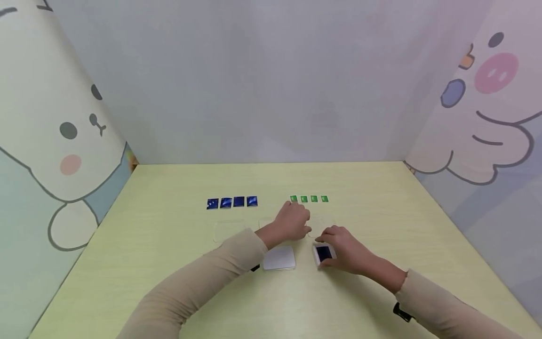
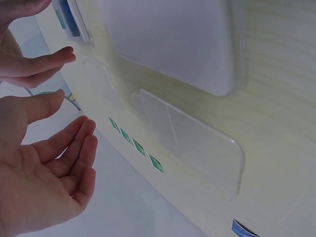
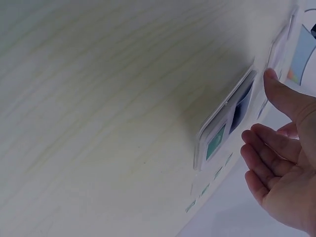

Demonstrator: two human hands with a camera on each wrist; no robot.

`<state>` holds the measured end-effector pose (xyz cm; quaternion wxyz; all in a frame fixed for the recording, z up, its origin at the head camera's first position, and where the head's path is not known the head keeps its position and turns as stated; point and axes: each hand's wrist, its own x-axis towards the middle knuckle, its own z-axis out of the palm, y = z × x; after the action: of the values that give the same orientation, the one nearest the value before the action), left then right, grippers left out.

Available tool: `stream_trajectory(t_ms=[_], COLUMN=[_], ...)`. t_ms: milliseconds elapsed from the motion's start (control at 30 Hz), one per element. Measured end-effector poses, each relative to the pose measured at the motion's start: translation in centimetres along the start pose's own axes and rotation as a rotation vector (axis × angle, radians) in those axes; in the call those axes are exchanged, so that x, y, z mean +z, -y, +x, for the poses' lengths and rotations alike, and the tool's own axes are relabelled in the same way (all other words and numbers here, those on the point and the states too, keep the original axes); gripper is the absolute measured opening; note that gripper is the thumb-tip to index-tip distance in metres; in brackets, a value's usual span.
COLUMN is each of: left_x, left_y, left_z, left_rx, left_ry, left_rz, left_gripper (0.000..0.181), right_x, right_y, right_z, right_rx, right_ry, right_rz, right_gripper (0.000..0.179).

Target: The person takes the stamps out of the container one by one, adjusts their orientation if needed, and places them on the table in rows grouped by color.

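My left hand (image 1: 292,222) hovers over the middle of the table, thumb apart from loosely bent fingers and nothing between them. Just below it lies a stack of clear plates with a white sheet (image 1: 279,259). My right hand (image 1: 346,250) reaches around another clear plate with a white sheet (image 1: 316,260), fingers at its far side and thumb at its near side. A dark blue card (image 3: 241,109) and a small green card (image 3: 216,142) lie on that sheet. The right wrist view shows this hand (image 3: 284,170) with relaxed fingers, a gap between them and the plate.
Several blue picture cards (image 1: 239,201) stand in a row at the back left. Several small green cards (image 1: 314,198) line up at the back right. Bare clear plates (image 1: 229,230) lie before the rows, one clear plate (image 2: 197,148) showing large in the left wrist view.
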<state>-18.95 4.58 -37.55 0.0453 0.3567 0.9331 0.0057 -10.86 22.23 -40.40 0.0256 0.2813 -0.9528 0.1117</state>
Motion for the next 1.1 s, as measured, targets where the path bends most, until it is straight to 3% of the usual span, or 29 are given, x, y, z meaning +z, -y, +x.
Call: stream_trajectory(t_ms=[300,667,1100], left_x=[0.7,1.2,2.1], left_y=[-0.9,-2.1,-2.8], left_z=[-0.7,-1.6,-1.7], left_rx=[0.021,0.044,0.077], left_ry=[0.01,0.032,0.003], left_rz=[-0.031,-0.007,0.026], left_gripper=[0.027,0.027,0.025], right_x=[0.0,0.4,0.7], right_y=[-0.9,-1.6,-2.5], right_z=[-0.9,-1.5,-1.8], right_rx=[-0.001,-0.087,-0.114], right_ry=[-0.002,-0.078,-0.107], right_rz=[0.008,0.006,-0.002], right_gripper=[0.054,0.054,0.054])
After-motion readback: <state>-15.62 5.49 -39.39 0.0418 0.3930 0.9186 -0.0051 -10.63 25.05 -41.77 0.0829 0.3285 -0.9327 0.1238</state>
